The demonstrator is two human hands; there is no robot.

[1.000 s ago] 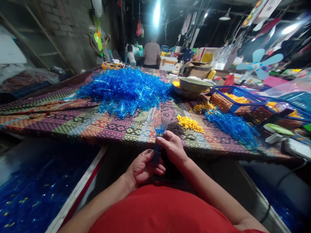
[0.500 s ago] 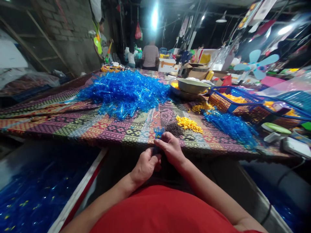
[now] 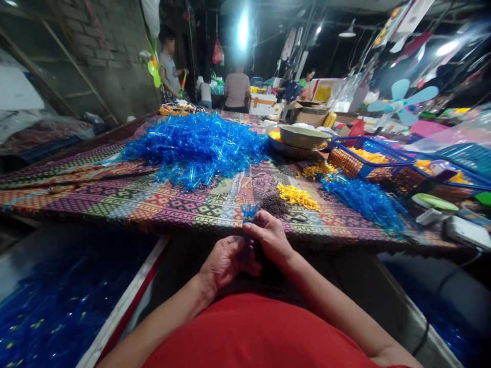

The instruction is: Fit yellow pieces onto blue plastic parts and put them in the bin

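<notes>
A clear blue plastic piece (image 3: pixel 250 210) with a prong-edged, crown-like top stands upright between my hands at the table's front edge. A little yellow shows inside its upper part. My right hand (image 3: pixel 270 236) pinches it just below the top with thumb and fingers. Lower down, my left hand (image 3: pixel 226 260) holds the stem, thumb on the near side and fingers behind, partly hidden. Just beyond my right hand lie a heap of small dark beads (image 3: pixel 273 205) and a pile of small yellow parts (image 3: pixel 298 197).
A large heap of blue plastic pieces (image 3: pixel 203 145) covers the table's middle, with a smaller bunch (image 3: pixel 364 202) at right. Metal bowls (image 3: pixel 305 135), blue baskets (image 3: pixel 370 156) and a fan (image 3: pixel 402 102) stand to the right. A bin of blue pieces (image 3: pixel 49 306) is below left. Several people are behind.
My left hand has loosened and spread slightly around the stem, its fingers reaching further right beneath it. My right hand keeps its pinch, and the blue piece's top shows more clearly.
</notes>
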